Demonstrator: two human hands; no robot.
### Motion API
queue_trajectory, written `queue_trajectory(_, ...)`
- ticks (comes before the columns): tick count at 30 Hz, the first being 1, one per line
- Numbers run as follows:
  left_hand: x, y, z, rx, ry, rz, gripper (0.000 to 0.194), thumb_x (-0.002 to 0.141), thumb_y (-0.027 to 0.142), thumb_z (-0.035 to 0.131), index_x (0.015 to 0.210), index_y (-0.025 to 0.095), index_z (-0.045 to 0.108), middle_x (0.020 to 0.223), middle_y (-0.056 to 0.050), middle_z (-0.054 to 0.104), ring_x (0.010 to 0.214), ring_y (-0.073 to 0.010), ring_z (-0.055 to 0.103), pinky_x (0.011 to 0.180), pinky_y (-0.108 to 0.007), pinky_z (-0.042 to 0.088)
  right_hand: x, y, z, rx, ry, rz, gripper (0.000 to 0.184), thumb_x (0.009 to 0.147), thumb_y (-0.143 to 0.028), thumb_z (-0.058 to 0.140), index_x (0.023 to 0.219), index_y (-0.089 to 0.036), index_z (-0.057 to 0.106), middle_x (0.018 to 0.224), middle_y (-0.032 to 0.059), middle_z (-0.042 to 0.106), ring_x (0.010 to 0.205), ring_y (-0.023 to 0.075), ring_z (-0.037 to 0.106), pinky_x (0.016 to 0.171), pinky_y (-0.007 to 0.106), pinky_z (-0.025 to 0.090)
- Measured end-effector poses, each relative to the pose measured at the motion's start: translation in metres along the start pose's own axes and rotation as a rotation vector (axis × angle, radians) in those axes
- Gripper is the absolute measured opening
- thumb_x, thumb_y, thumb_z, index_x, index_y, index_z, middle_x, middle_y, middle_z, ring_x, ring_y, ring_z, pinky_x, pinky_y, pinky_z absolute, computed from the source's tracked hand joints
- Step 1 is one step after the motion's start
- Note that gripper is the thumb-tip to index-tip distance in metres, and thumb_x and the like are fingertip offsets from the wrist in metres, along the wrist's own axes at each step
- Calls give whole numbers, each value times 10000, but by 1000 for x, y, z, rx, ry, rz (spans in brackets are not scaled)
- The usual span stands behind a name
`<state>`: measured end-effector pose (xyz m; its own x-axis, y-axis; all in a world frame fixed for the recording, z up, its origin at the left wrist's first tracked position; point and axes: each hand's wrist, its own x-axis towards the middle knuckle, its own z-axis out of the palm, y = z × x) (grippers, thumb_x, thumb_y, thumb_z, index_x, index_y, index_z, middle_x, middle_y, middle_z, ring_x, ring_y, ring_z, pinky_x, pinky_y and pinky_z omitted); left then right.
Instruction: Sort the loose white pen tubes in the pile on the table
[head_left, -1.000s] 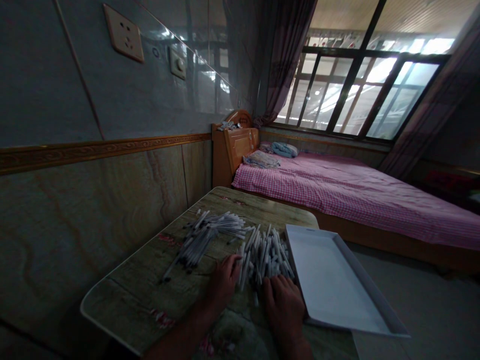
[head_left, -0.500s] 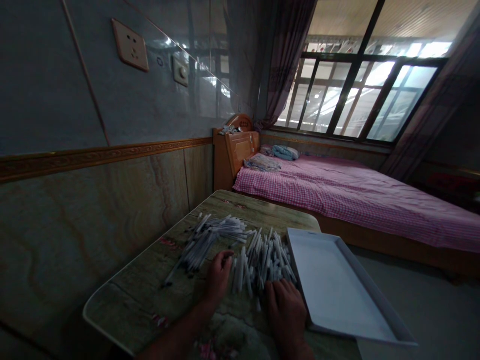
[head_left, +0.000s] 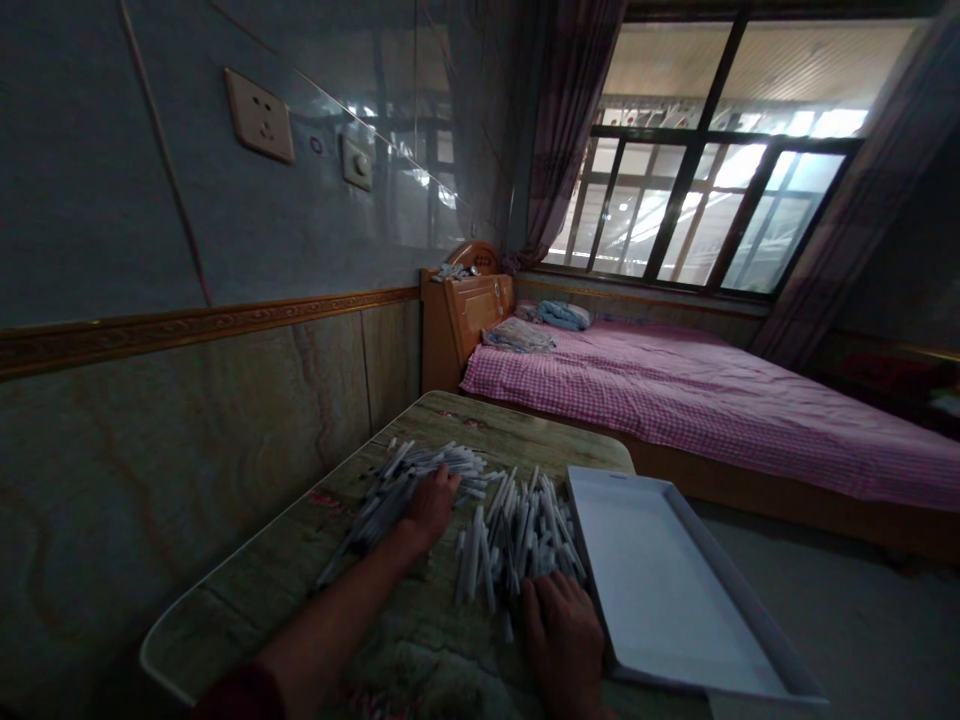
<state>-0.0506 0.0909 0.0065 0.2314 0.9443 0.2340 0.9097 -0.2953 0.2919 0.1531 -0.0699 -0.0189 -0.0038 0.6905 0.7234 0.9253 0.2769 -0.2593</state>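
"Look at that: a dark maroon sleeve (head_left: 244, 692) on the left forearm (head_left: 337, 610), ending well short of the wrist (head_left: 410, 537)!"

"And beyond it, all bare: left hand (head_left: 433, 502) bare, right hand (head_left: 564, 635) bare too!"

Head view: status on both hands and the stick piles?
Left hand at left stick pile, grip unclear. Right hand at right pile's near end, fingertips hidden. White tray close beside right pile.
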Motion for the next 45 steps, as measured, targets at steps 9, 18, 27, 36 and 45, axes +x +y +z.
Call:
queue_trajectory(9,-4,-1,-12,138,84,80,276,853,37,484,986,166,689,1107,-146,663,1055,-276,610,894,-381,486,1,-3,-1,6,16,4,448,1041,-415,355,654,-253,511,657,3,580,647,176,543,639,310,308)
queue_trajectory(18,-26,2,-22,-401,464,24,161,915,294,487,906,207,623,937,-70,711,917,-223,668,863,-370,529,-1,0,2,59,21,33,443,1035,-422,373,654,-247,515,653,0,564,643,168,543,632,295,330)
queue_trajectory(27,-80,52,6,-1504,248,-400,497,636,625,739,835,186,614,787,-51,751,713,-235,727,614,-330,584,2,-1,-2,169,27,99,334,1042,-362,326,969,-251,633,841,26,678,771,183,637,714,295,442)
queue_trajectory(36,-88,62,12,-1560,12,-312,511,566,571,822,802,185,583,704,-25,744,614,-202,707,541,-289,558,4,-4,-5,116,-16,31,387,1049,-342,304,843,-251,618,745,3,652,705,175,598,684,296,390)
queue_trajectory(45,-90,66,9,-1574,-25,-292,503,546,546,841,782,185,582,729,-48,755,622,-204,694,531,-295,550,3,-4,-3,35,-41,11,426,1049,-345,328,677,-242,510,649,-11,578,632,160,535,614,288,320)
